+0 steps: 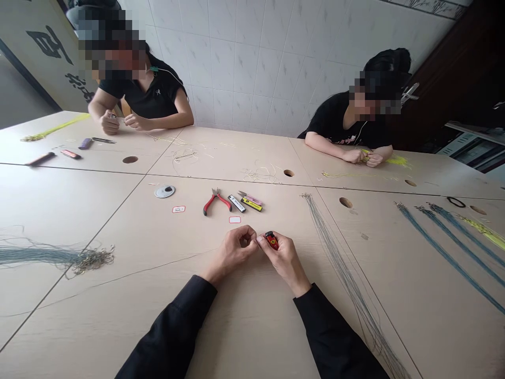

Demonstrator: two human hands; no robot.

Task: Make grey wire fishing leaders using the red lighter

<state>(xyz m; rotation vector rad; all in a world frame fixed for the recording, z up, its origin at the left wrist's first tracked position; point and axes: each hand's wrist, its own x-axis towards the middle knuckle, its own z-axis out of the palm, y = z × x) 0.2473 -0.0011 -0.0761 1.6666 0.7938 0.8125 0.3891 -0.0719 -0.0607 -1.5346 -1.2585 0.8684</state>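
Note:
My left hand (234, 251) is closed in a pinch on a thin grey-blue cord (158, 267), which trails away across the table to the left. The cord's pinched end is too small to make out. Wrapped around a red lighter (272, 240) is my right hand (286, 259); its fingertips meet those of my left hand. Just beyond lie red-handled pliers (216, 201), a white lighter (237, 203), a yellow lighter (251, 204) and pink-handled snips (252, 198).
Bundles of grey-blue cords (51, 257) with metal clasps lie left, more cords (343, 263) right and bound blue bundles (445, 252) farther right. A round metal lid (164, 191) sits ahead. Two people work across the wooden table (260, 326), which has round holes.

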